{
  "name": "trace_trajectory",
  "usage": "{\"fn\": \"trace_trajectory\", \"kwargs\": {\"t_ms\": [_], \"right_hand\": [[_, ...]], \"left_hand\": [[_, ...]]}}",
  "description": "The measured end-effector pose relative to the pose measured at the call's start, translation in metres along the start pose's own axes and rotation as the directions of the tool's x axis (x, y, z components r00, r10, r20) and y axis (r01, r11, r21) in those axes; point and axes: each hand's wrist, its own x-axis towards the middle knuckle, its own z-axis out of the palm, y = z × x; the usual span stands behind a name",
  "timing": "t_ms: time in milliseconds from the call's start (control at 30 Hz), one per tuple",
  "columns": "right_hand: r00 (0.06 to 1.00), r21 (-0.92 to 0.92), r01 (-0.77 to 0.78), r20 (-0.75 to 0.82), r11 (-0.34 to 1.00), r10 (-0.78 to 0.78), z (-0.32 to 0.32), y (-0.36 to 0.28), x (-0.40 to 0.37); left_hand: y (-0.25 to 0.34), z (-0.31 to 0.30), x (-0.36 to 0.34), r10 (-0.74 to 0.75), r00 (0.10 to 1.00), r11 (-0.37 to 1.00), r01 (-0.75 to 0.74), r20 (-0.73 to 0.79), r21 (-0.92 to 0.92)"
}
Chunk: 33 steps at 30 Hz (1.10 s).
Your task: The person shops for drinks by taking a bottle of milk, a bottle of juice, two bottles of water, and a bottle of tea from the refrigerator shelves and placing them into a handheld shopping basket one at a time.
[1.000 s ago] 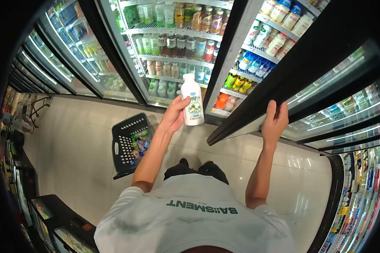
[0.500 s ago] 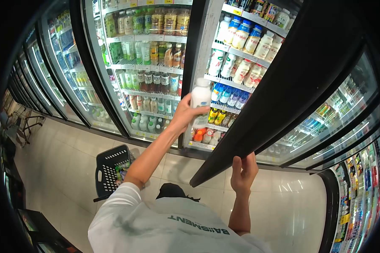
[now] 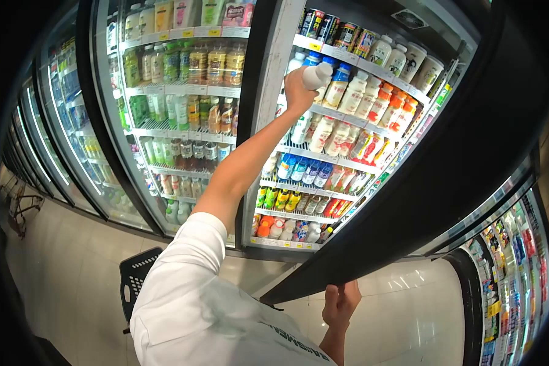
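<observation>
My left hand (image 3: 300, 91) is wrapped around a white plastic bottle (image 3: 317, 77), tilted with its cap pointing up to the right. It reaches into the open fridge, in front of the blue-capped bottles (image 3: 337, 86) on the upper shelf. White-capped bottles (image 3: 355, 93) stand just to the right of these. Low down, my right hand (image 3: 341, 303) is closed at the lower edge of the black-framed fridge door (image 3: 372, 235), which stands open. Its fingertips are partly hidden behind the door.
A dark shopping basket (image 3: 128, 283) rests on the floor to the left, partly hidden by my sleeve. Closed glass-door fridges (image 3: 183, 122) line the left side. A shopping cart (image 3: 21, 204) stands far left. Stocked open shelves (image 3: 512, 262) are at the right.
My left hand has raised the white bottle up and inward to the upper shelf. The view has shifted, showing more of the fridge. My right hand stays at the door.
</observation>
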Motion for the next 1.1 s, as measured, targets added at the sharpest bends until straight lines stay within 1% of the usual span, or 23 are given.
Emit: {"fn": "trace_trajectory", "kwargs": {"t_ms": [33,67,100,133,167,233,267,300,367,433,500,633,700,733,767,800,833,900,933,967,1033,1067,1100], "right_hand": [[1.0,0.016,-0.011,-0.01,1.0,0.011,0.002,0.0,0.0],[0.999,0.03,0.031,-0.039,0.999,-0.03,0.005,0.001,0.001],[0.998,0.024,0.035,-0.052,0.999,-0.034,0.008,0.002,0.001],[0.998,-0.014,0.021,-0.06,1.0,-0.022,0.009,0.002,-0.001],[0.998,-0.052,0.003,-0.067,0.999,-0.006,0.01,0.002,-0.002],[0.997,-0.1,-0.01,-0.078,0.995,0.002,0.012,0.003,-0.002],[0.995,-0.06,-0.023,-0.1,0.998,0.017,0.015,0.005,-0.003],[0.992,-0.02,-0.036,-0.121,0.999,0.033,0.017,0.007,-0.004],[0.994,-0.037,-0.043,-0.103,0.998,0.039,0.018,0.007,-0.003],[0.996,-0.046,-0.052,-0.08,0.998,0.048,0.019,0.004,-0.003],[0.994,-0.019,-0.074,-0.084,0.997,0.073,0.023,0.003,0.001],[0.997,0.002,-0.037,-0.07,0.999,0.037,0.03,0.007,0.008],[0.995,0.04,-0.082,-0.047,0.996,0.084,0.032,0.008,0.009],[0.996,0.045,-0.08,-0.043,0.996,0.082,0.032,0.008,0.011],[0.998,-0.002,-0.059,-0.017,0.998,0.059,0.032,0.007,0.013],[0.999,-0.047,-0.035,0.011,0.998,0.036,0.033,0.007,0.016],[0.999,-0.038,-0.033,0.017,0.999,0.034,0.034,0.008,0.018],[0.996,0.002,-0.064,0.059,0.998,0.064,0.038,0.011,0.02],[0.996,0.009,-0.068,0.059,0.998,0.068,0.04,0.014,0.022],[0.996,0.052,-0.057,0.071,0.997,0.053,0.044,0.017,0.024],[0.995,0.118,-0.018,0.102,0.993,0.006,0.05,0.017,0.033],[0.994,0.138,0.005,0.108,0.99,-0.02,0.054,0.017,0.038],[0.992,0.156,0.03,0.114,0.987,-0.048,0.058,0.018,0.042]], "left_hand": [[-0.012,0.013,0.006,0.006,1.0,1.0,-0.006,0.001,-0.014],[-0.024,0.024,0.012,-0.02,0.999,1.0,0.02,-0.029,0.003],[-0.029,0.032,0.016,-0.046,0.997,0.999,0.047,-0.06,0.018],[-0.035,0.039,0.018,-0.061,0.991,0.998,0.059,-0.115,-0.024],[-0.045,0.046,0.022,-0.133,0.987,0.989,0.126,-0.094,-0.075],[-0.071,0.065,0.024,-0.155,0.975,0.987,0.159,-0.159,0.014],[-0.073,0.065,0.025,-0.204,0.971,0.978,0.206,-0.123,0.005],[-0.074,0.065,0.026,-0.209,0.971,0.978,0.21,-0.115,0.0],[-0.077,0.066,0.029,-0.422,0.904,0.907,0.421,-0.073,-0.025],[-0.093,0.068,0.029,-0.438,0.896,0.899,0.436,-0.075,-0.031],[-0.096,0.062,0.031,-0.299,0.954,0.954,0.299,-0.005,0.032],[-0.088,0.06,0.029,-0.336,0.942,0.94,0.332,0.029,0.081],[-0.085,0.059,0.023,-0.298,0.954,0.935,0.292,0.002,0.202],[-0.082,0.059,0.017,-0.254,0.966,0.928,0.255,-0.038,0.27],[-0.075,0.057,0.009,-0.251,0.967,0.927,0.253,-0.043,0.276],[-0.066,0.053,-0.001,-0.158,0.987,0.96,0.155,-0.004,0.232],[-0.058,0.044,-0.014,-0.065,0.997,0.981,0.058,0.032,0.186],[-0.033,0.009,-0.046,0.205,0.972,0.978,-0.207,0.118,0.009],[-0.01,-0.02,-0.063,0.094,0.963,0.994,-0.074,0.252,-0.086],[0.011,-0.051,-0.082,-0.005,0.92,0.984,0.075,0.393,-0.162],[0.019,-0.105,-0.12,0.106,0.886,0.986,-0.036,0.452,-0.16],[0.026,-0.136,-0.136,0.09,0.874,0.996,-0.071,0.478,-0.058],[0.028,-0.164,-0.153,0.065,0.897,0.997,-0.039,0.437,-0.068]]}}
